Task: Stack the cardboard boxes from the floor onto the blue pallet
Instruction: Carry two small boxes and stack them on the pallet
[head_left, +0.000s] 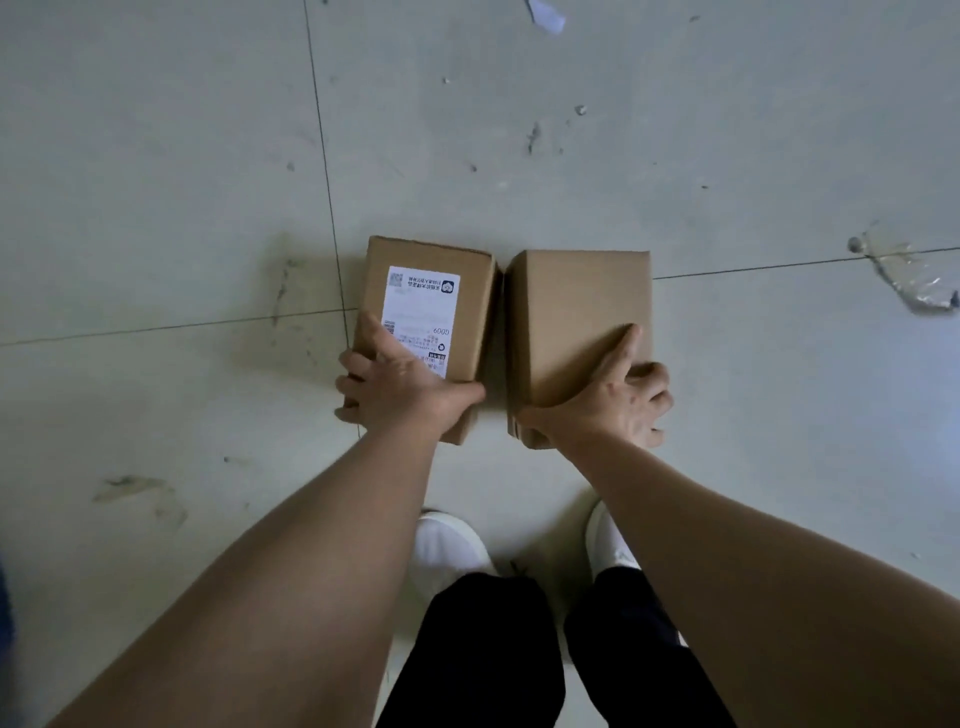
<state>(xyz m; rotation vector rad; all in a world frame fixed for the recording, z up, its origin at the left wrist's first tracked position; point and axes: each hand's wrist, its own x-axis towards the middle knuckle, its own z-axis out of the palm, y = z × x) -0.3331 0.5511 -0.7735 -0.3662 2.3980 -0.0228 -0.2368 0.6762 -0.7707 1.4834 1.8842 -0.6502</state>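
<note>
On the pale grey tiled floor (156, 156), just ahead of two white shoes (452, 545), the left hand (400, 389) grips a white-labelled brown cardboard box (426, 306) and the right hand (618, 400) grips a plain brown cardboard box (576, 312) touching it, with crumpled clear plastic (909, 275) lying well apart to the right.

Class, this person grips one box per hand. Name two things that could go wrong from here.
1. The left hand grips the labelled box only at its near end, the right hand the plain box likewise; lifted one-handed, either might tilt and slip.
2. A clear plastic scrap lies on the floor; stepping on it could cause a fall.
</note>
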